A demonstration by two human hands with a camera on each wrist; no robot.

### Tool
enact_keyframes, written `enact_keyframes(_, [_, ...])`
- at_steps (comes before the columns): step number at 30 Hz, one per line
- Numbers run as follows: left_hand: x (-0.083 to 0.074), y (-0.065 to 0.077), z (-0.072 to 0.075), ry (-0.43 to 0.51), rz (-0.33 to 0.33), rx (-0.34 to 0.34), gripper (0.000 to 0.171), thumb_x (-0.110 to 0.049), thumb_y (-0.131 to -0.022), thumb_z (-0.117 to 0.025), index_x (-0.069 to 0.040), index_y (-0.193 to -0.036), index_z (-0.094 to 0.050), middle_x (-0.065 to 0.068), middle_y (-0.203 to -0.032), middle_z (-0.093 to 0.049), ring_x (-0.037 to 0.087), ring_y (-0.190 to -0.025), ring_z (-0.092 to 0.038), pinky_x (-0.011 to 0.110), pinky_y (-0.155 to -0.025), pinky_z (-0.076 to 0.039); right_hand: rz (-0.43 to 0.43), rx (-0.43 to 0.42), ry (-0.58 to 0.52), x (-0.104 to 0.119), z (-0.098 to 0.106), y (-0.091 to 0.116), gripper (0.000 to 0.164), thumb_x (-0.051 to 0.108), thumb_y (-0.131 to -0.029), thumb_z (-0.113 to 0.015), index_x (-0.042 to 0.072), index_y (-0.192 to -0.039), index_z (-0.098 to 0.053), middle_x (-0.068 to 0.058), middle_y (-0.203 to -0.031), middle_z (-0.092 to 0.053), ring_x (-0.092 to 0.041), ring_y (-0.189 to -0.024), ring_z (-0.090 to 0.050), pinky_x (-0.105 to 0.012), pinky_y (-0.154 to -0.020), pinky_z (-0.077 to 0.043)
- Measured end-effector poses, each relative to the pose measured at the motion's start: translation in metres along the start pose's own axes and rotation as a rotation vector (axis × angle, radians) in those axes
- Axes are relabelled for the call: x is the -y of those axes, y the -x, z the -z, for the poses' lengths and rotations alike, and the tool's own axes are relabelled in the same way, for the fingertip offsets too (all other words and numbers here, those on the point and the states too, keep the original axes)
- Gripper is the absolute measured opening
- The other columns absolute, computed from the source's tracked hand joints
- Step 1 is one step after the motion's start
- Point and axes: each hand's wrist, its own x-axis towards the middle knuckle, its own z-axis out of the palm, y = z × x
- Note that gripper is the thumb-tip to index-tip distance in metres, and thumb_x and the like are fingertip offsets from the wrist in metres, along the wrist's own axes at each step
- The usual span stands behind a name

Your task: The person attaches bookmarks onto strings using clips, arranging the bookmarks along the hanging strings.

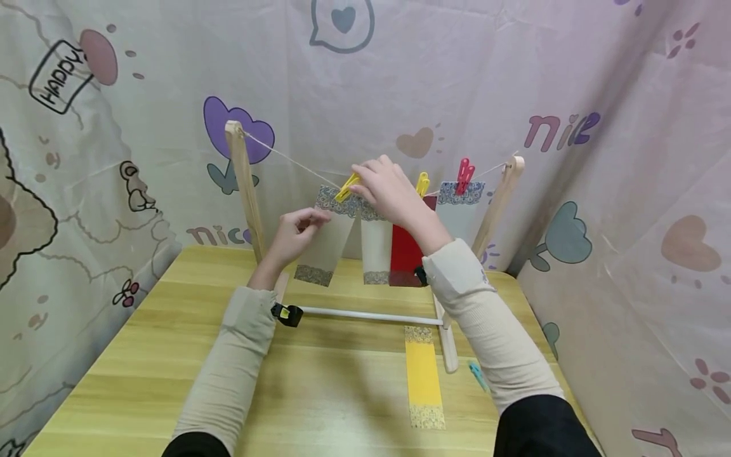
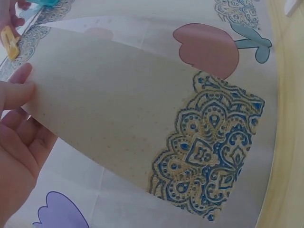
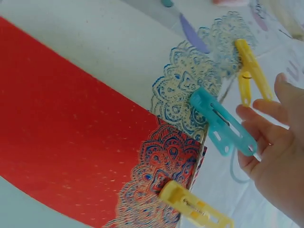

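Note:
A pale strip [image 2: 109, 95] with blue lace-patterned ends hangs tilted from a string [image 1: 291, 162]. My left hand [image 1: 297, 235] pinches its left edge near the top, thumb on the front. At the strip's top edge, a yellow clothespin [image 3: 251, 71] sits on the string. The thumb and index finger of my right hand [image 1: 391, 190] are at this clothespin's handle ends, which are spread apart. Alongside hang a white strip [image 1: 377, 251] with a teal clothespin [image 3: 223, 121], and a red strip [image 1: 405, 251] with another yellow clothespin [image 1: 422, 184].
A pink clothespin [image 1: 465, 176] holds a light-blue strip [image 1: 457, 216] at the right. Wooden posts [image 1: 245, 184] carry the string, with a white rod [image 1: 371, 314] low between them. On the table lie a yellow strip [image 1: 424, 377] and a blue clothespin [image 1: 478, 376].

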Motion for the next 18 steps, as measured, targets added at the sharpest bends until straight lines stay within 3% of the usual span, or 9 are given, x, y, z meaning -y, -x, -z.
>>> enact_keyframes(5, [0.005,0.003,0.003,0.012,0.002,-0.024,0.013,0.017,-0.08,-0.051,0.014,-0.087,-0.062,0.025,-0.087,-0.061,0.027,-0.071,-0.057,0.016,-0.061,-0.045,0.05,-0.148,-0.142,-0.009,-0.003,0.02,0.043,0.023,-0.089,-0.055,0.002,-0.127,-0.049,-0.012,-0.125,-0.048,-0.026,-0.115,-0.037,-0.039,-0.096,-0.028])
enact_keyframes(11, [0.012,0.008,0.004,0.065,0.03,-0.041,0.012,0.017,-0.076,-0.058,0.016,-0.088,-0.06,0.027,-0.096,-0.059,0.027,-0.077,-0.059,0.02,-0.066,-0.049,0.162,-0.4,-0.27,-0.027,-0.015,0.041,0.029,0.005,-0.085,-0.059,-0.005,-0.112,-0.058,-0.019,-0.113,-0.054,-0.029,-0.106,-0.042,-0.038,-0.089,-0.034])
enact_keyframes(15, [0.015,0.012,0.004,0.056,0.065,-0.062,0.015,0.014,-0.076,-0.06,0.015,-0.091,-0.06,0.025,-0.102,-0.057,0.023,-0.081,-0.059,0.02,-0.066,-0.048,0.292,-0.6,-0.3,-0.033,-0.021,0.05,0.019,-0.005,-0.079,-0.062,-0.009,-0.098,-0.064,-0.02,-0.1,-0.059,-0.03,-0.096,-0.048,-0.036,-0.085,-0.038])
enact_keyframes(18, [0.017,0.016,0.004,0.054,0.094,-0.074,0.016,0.011,-0.078,-0.06,0.013,-0.094,-0.059,0.025,-0.097,-0.059,0.023,-0.075,-0.058,0.017,-0.061,-0.047,0.324,-0.701,-0.3,-0.033,-0.021,0.057,0.016,-0.008,-0.076,-0.064,-0.009,-0.091,-0.065,-0.019,-0.092,-0.062,-0.03,-0.089,-0.052,-0.033,-0.082,-0.041])
